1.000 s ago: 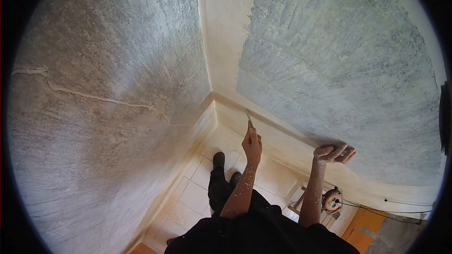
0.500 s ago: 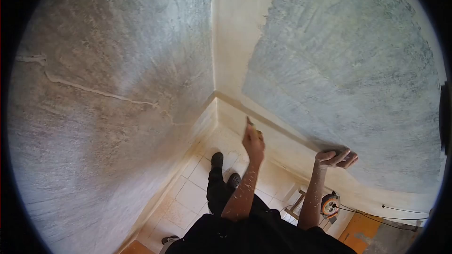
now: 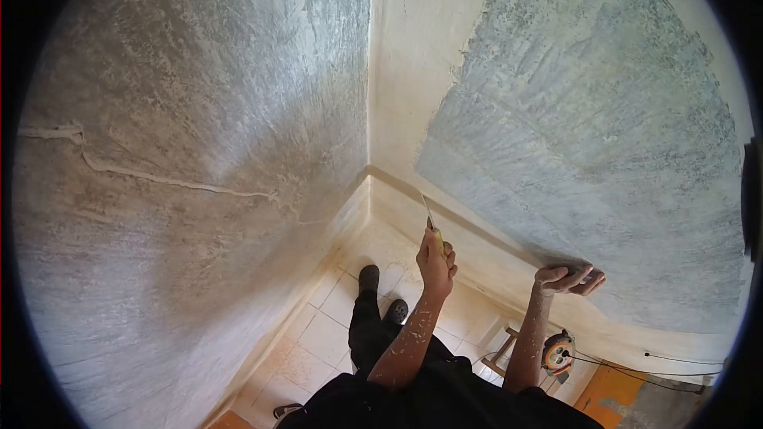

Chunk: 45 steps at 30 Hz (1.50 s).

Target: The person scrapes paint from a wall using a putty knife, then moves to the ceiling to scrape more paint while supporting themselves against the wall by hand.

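Note:
My left hand (image 3: 435, 268) is wrapped round the yellow handle of a scraper (image 3: 437, 237), whose thin blade points up and away toward the foot of the right wall, near the corner. Farther right, my right hand (image 3: 566, 278) is bent at the wrist beside the same wall, its dusty fingers stretched out to the right and slightly curved. A dark shadow lies on the wall just above these fingers, and the palm side is hidden. Pale flecks cover both forearms. The right wall (image 3: 580, 143) carries a rough grey-blue patch with a bare cream border.
On the left wall (image 3: 183, 111) a whitish filled crack (image 3: 175, 181) runs toward the corner. A ledge-like band (image 3: 469, 226) follows the right wall's lower part. Below are floor tiles (image 3: 322, 338), my dark shoes (image 3: 369, 278), a wooden stool (image 3: 499, 349), an orange cable reel (image 3: 558, 353) and cables.
My left hand has come slightly down and toward me, and the scraper's blade, blurred before, now shows clearly. My right hand stays at the same place on the wall. The view has tilted slightly.

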Available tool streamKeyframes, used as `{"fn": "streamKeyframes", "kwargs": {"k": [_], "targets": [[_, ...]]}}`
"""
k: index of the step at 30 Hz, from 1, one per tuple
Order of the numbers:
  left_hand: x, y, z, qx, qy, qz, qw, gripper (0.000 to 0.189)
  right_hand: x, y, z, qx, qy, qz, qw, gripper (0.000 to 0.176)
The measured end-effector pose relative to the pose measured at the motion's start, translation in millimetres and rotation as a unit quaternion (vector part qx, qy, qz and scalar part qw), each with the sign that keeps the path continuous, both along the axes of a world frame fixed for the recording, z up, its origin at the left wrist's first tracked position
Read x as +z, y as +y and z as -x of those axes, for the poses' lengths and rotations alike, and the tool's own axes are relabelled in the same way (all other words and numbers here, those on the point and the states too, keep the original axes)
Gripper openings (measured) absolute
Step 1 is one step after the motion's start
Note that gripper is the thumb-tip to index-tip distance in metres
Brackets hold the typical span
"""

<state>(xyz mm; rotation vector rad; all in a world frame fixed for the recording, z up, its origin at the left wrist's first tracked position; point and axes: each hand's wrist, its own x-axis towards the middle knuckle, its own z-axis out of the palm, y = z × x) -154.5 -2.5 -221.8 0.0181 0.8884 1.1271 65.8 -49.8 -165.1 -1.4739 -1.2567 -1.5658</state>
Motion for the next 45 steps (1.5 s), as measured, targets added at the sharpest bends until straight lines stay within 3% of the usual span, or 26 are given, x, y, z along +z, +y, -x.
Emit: {"fn": "streamKeyframes", "kwargs": {"k": [7, 10, 11, 12, 16, 21, 24, 25, 29, 35, 38, 39, 42, 45], "targets": [[5, 4, 1, 0.001, 0.003, 0.028, 1.000, 0.030, 0, -1, 0, 0.007, -0.006, 0.000, 1.000, 0.050], [-23, 40, 21, 0.042, -0.039, 0.016, 0.998, 0.029, -3, -6, -1, 0.000, 0.001, 0.009, 1.000, 0.050], [-18, 23, 17, 0.024, -0.016, -0.027, 0.999, 0.029, -2, -3, -1, -0.001, 0.004, 0.010, 1.000, 0.050], [-6, 3, 5, -0.001, 0.005, 0.029, 1.000, 0.031, 5, 1, 2, 0.006, -0.009, -0.004, 1.000, 0.050], [-9, -11, -2, -0.027, 0.040, -0.069, 0.996, 0.043, 1, 4, -4, 0.015, -0.004, -0.002, 1.000, 0.050], [-19, -27, -18, -0.029, 0.065, -0.096, 0.993, 0.052, 4, 0, 1, 0.015, 0.001, 0.008, 1.000, 0.048], [-43, 36, 1, 0.074, 0.026, -0.025, 0.997, 0.049, 2, -7, 0, 0.014, -0.003, 0.008, 1.000, 0.049], [-43, 36, 1, 0.057, 0.009, -0.004, 0.998, 0.048, 1, -10, -2, 0.018, -0.003, 0.006, 1.000, 0.049], [-42, -17, 5, -0.043, 0.073, -0.137, 0.987, 0.052, 0, -2, 3, 0.008, 0.005, -0.006, 1.000, 0.050], [-42, -22, -10, -0.019, 0.078, -0.138, 0.987, 0.053, 2, -4, 0, 0.007, -0.001, 0.005, 1.000, 0.050], [-50, 11, -3, 0.031, 0.111, -0.139, 0.984, 0.052, 2, -1, 0, 0.013, -0.001, 0.005, 1.000, 0.050], [-46, 19, 0, 0.038, 0.074, -0.096, 0.992, 0.051, 3, 1, 1, 0.014, 0.001, 0.002, 1.000, 0.050], [-47, -17, -10, -0.017, 0.071, -0.116, 0.991, 0.051, 3, 2, 1, 0.019, -0.004, -0.003, 1.000, 0.050], [-48, -16, -14, -0.010, 0.063, -0.134, 0.989, 0.051, 5, 1, -3, 0.023, -0.012, 0.001, 1.000, 0.050]]}}
